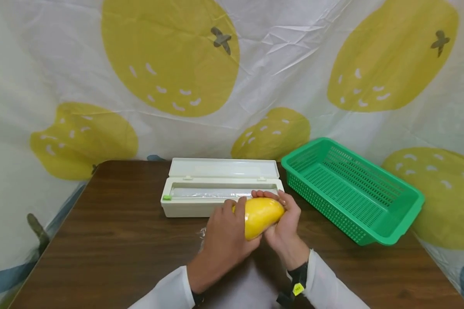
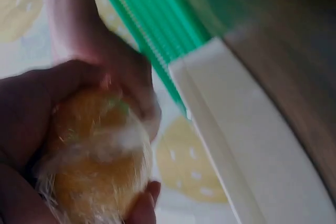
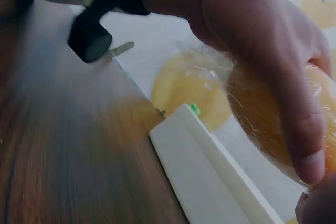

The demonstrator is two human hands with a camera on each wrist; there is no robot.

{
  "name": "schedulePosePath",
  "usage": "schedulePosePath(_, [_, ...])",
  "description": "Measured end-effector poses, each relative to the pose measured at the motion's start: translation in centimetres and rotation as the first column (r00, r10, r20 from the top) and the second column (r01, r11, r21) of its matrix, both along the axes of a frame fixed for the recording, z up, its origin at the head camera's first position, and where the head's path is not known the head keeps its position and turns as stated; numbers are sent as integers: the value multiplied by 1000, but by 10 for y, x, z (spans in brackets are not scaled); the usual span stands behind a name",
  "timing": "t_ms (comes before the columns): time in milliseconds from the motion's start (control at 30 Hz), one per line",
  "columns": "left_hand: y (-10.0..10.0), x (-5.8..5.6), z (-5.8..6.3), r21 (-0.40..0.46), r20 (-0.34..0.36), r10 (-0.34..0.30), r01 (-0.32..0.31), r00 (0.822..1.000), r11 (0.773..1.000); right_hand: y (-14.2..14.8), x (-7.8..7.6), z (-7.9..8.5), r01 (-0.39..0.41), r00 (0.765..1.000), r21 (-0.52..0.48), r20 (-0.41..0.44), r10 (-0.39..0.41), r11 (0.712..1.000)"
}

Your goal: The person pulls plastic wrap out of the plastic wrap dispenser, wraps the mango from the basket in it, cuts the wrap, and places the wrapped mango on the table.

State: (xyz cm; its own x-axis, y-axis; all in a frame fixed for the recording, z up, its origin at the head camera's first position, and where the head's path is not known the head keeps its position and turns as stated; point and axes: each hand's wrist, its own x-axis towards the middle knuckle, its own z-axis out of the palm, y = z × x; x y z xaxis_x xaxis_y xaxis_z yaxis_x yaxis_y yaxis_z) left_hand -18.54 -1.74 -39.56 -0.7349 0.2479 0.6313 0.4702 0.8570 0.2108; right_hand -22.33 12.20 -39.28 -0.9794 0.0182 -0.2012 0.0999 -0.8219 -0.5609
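Observation:
Both hands hold a yellow mango (image 1: 262,216) in front of the white cling film dispenser (image 1: 193,209). My left hand (image 1: 227,229) grips its left end, fingers over the top. Around the other end curl the fingers of my right hand (image 1: 288,227), the palm turned toward the fruit. Clear film covers the mango (image 2: 94,166) in the left wrist view, creased and gathered into loose ends. In the right wrist view, wrinkled film (image 3: 207,69) sticks out beside the left hand, whose thumb presses across the fruit. Parts of the right hand are hidden behind the mango.
The dispenser's lid (image 1: 224,167) stands raised, with a film roll (image 1: 212,192) inside. A green plastic basket (image 1: 352,193) sits at the right, its far side near the patterned cloth (image 1: 278,77) behind the brown wooden table (image 1: 112,240).

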Motion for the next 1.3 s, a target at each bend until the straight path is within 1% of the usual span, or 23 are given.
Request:
schedulePosePath(100, [10, 6, -3, 33, 73, 48, -51, 996, 998, 1, -3, 1, -3, 1000, -7, 8, 3, 1000])
schedulePosePath(133, [12, 8, -4, 42, 94, 58, -62, 994, 997, 2, -4, 1, -8, 1000, 6, 20, 8, 1000])
schedulePosePath(200, [14, 9, -4, 53, 113, 65, -71, 992, 996, 3, -6, 1, -17, 999, 44, 41, 15, 999])
schedulePosePath(300, [16, 10, -3, 55, 100, 64, -70, 993, 996, 7, -8, 3, -18, 997, 115, 73, 10, 993])
schedulePosePath(400, [19, 10, -3, 48, 85, 63, -67, 994, 997, 10, -9, 6, 9, 997, 172, 71, -22, 985])
schedulePosePath(533, [21, 10, -5, 43, 68, 65, -68, 996, 997, 11, -9, 8, 32, 997, 187, 61, -44, 982])
schedulePosePath(633, [19, 7, -6, 46, 69, 51, -54, 996, 997, 11, -10, 7, 18, 999, 187, 42, -26, 982])
schedulePosePath(700, [14, 2, -5, 53, 76, 33, -37, 997, 998, 11, -12, 5, -11, 1000, 202, -3, 12, 979])
schedulePosePath(733, [10, 0, -4, 58, 83, 22, -27, 996, 998, 11, -12, 5, -36, 998, 221, -36, 45, 975])
schedulePosePath(767, [6, -3, -3, 62, 93, 10, -16, 996, 998, 11, -13, 4, -64, 993, 250, -77, 86, 966])
schedulePosePath(800, [2, -6, -1, 63, 101, -4, -3, 995, 998, 11, -14, 3, -94, 983, 296, -122, 135, 951])
schedulePosePath(833, [-3, -9, 1, 63, 112, -18, 11, 994, 998, 11, -14, 2, -125, 968, 354, -163, 193, 927])
schedulePosePath(900, [-14, -14, 7, 48, 127, -45, 39, 991, 998, 13, -14, 1, -171, 924, 464, -230, 304, 869])
schedulePosePath(967, [-23, -17, 12, 21, 132, -68, 66, 989, 998, 16, -14, 1, -203, 881, 552, -258, 397, 809])
schedulePosePath(1000, [-27, -18, 15, -1, 125, -79, 80, 989, 997, 18, -14, 2, -219, 865, 585, -254, 433, 781])
schedulePosePath(1033, [-30, -20, 17, -26, 115, -88, 92, 989, 995, 18, -14, 3, -236, 853, 604, -246, 459, 762])
schedulePosePath(1067, [-33, -21, 19, -48, 104, -102, 108, 989, 993, 19, -14, 4, -249, 847, 612, -238, 475, 751])
schedulePosePath(1133, [-36, -23, 21, -115, 78, -122, 131, 989, 985, 19, -13, 7, -257, 849, 623, -219, 481, 739])
schedulePosePath(1200, [-36, -23, 23, -172, 40, -155, 160, 987, 972, 17, -12, 9, -240, 866, 625, -207, 454, 742])
schedulePosePath(1267, [-33, -23, 23, -204, -5, -198, 193, 980, 960, 14, -9, 10, -197, 888, 636, -206, 411, 746])
schedulePosePath(1300, [-32, -23, 23, -213, -32, -216, 204, 976, 955, 13, -8, 10, -173, 898, 648, -205, 390, 741])
